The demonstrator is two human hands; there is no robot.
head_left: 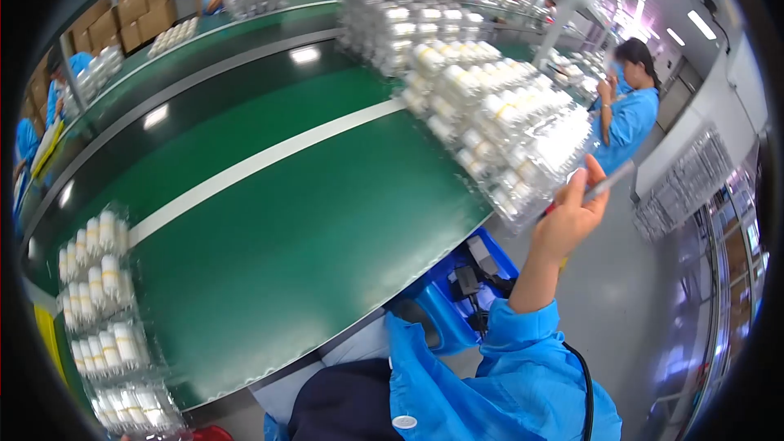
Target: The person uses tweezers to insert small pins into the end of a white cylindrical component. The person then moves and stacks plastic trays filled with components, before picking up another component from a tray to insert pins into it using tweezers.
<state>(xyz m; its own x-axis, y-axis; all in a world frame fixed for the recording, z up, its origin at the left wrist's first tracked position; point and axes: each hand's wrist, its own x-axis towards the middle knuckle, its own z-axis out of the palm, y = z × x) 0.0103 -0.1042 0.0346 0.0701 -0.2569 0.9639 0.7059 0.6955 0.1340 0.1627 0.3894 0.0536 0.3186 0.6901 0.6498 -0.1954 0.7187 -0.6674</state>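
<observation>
My right hand (pixel 569 214) is raised at the near right corner of a stack of clear plastic trays (pixel 498 126) filled with white cylinders with yellowish bands. Its fingers are bent around a slim grey stick-like tool (pixel 611 183), whose exact kind I cannot make out. Thumb and fingertips are close to the tray edge; whether they touch it is unclear. A bit of red shows beside the palm. At the left end of the green work surface (pixel 327 237) lies a row of similar filled trays (pixel 110 302). My left hand is out of sight.
Under the surface's near edge, a blue bin (pixel 445 298) holds dark adapters and cables. A person in blue (pixel 633 106) stands at the right. Taller tray stacks (pixel 408 24) are at the back, with other people and cardboard boxes (pixel 135 16) beyond. A metal post (pixel 563 20) rises behind the trays.
</observation>
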